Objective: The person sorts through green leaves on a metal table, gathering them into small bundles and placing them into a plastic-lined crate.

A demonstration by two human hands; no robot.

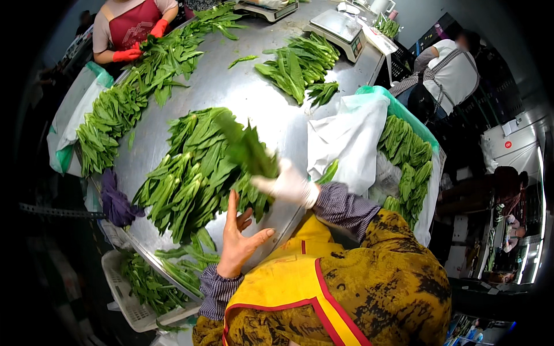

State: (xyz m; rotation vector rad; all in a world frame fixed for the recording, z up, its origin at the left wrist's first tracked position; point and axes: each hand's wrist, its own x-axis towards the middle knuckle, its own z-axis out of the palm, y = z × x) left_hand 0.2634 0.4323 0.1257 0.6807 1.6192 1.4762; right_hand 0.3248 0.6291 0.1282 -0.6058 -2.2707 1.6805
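Note:
My right hand (288, 184), in a white glove, grips a bunch of long-leaved greens (249, 151) that is blurred by motion. My left hand (242, 240) is bare, its fingers and thumb spread, and nothing is in it. It is at the near edge of a large pile of the same leafy greens (181, 186), fingertips close to the leaves; whether they touch, I cannot tell. Pile and hands are over a metal table (268, 114).
A lined crate (381, 104) of greens stands at my right. A white plastic basket (125, 298) sits below left. More greens (298, 65) lie near a weighing scale (339, 32). A person in red gloves (127, 54) handles greens across the table. A purple cloth (114, 199) lies at the left edge.

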